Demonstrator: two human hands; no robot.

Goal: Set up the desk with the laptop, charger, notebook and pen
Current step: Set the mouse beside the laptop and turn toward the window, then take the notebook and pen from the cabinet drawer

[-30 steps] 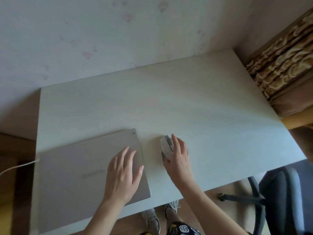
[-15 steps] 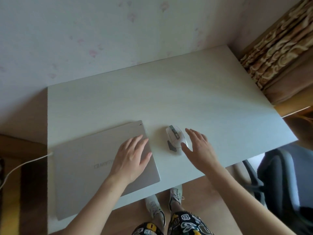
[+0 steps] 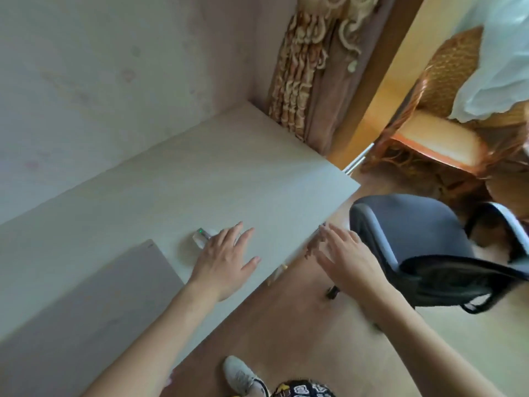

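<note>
A closed silver laptop [image 3: 94, 305] lies flat on the pale desk [image 3: 223, 173] at the lower left. A white mouse [image 3: 202, 235] with a small green light rests on the desk just right of the laptop. My left hand [image 3: 224, 260] hovers with fingers spread over the desk, partly covering the mouse. My right hand [image 3: 347, 259] is open past the desk's front edge, above the floor, close to the chair. No charger, notebook or pen is visible.
A grey office chair [image 3: 423, 247] stands right of the desk, close to my right hand. Patterned curtains [image 3: 303, 81] hang at the desk's far corner. A wicker chair [image 3: 446, 116] sits further right. My shoe [image 3: 240, 376] is on the wooden floor below.
The view has swung right. My left hand left the laptop lid and moved over the mouse. My right hand left the mouse and moved off the desk edge toward the chair.
</note>
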